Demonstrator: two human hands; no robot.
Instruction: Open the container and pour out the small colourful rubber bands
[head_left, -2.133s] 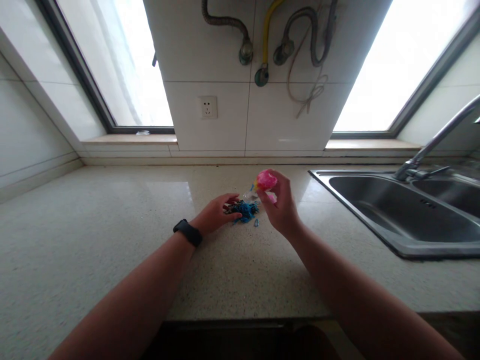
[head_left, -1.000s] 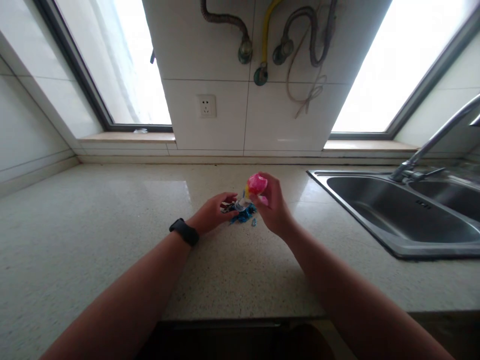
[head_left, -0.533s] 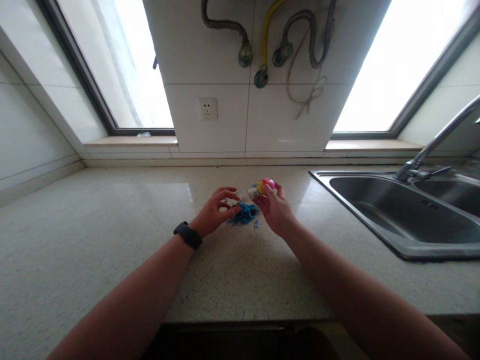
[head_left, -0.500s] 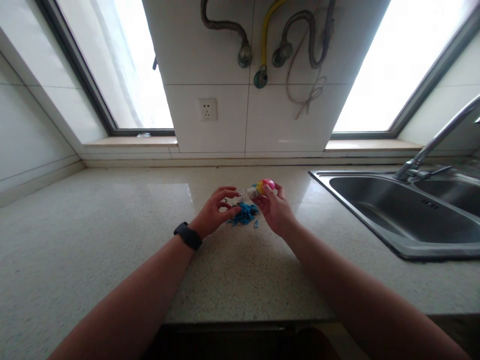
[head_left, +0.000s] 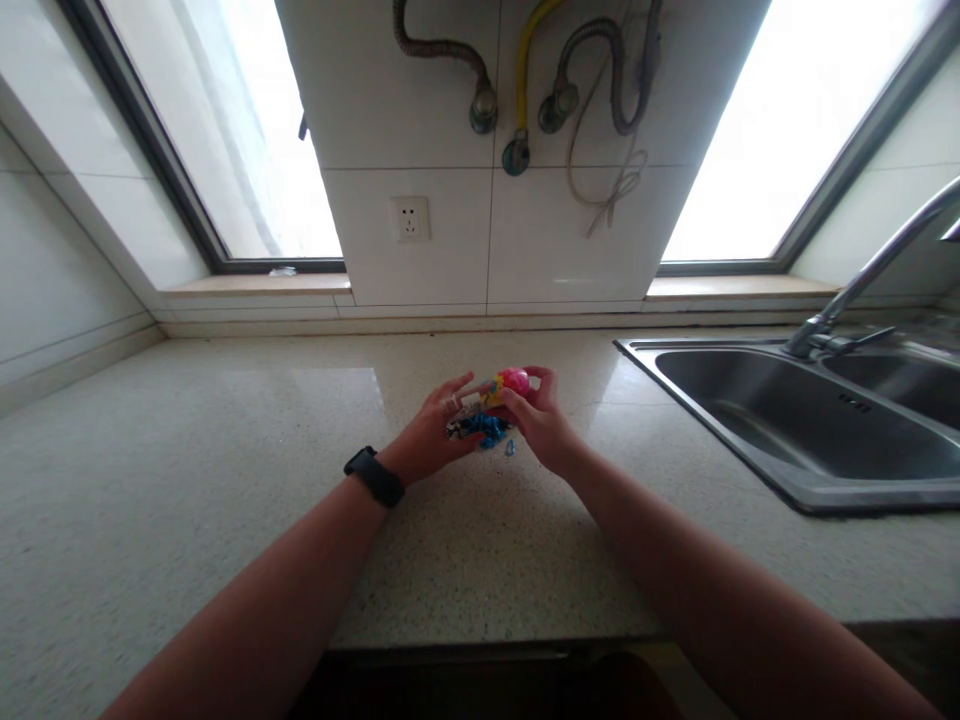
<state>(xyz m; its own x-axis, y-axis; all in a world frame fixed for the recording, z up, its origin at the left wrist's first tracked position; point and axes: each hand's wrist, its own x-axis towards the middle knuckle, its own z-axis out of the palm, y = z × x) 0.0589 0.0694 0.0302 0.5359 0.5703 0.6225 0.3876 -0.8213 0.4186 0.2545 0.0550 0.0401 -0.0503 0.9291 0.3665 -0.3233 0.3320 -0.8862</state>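
Note:
My right hand (head_left: 541, 425) grips a small pink and yellow object (head_left: 508, 383) just above the speckled countertop (head_left: 225, 470). My left hand (head_left: 433, 432), with a black band on its wrist, has its fingers spread and its fingertips meet the left end of that same object. Below and between both hands lies a small heap of blue and dark bits (head_left: 481, 429) on the counter. What the object is exactly is too small to tell.
A steel sink (head_left: 795, 425) with a tall tap (head_left: 870, 275) lies at the right. On the tiled wall behind are a socket (head_left: 409, 218) and several hoses (head_left: 525, 80). Windows stand at both sides. The counter's front edge runs below my forearms.
The right hand has lowered the pink object from raised to close over the heap. The left hand has lifted from the heap and come to touch the object.

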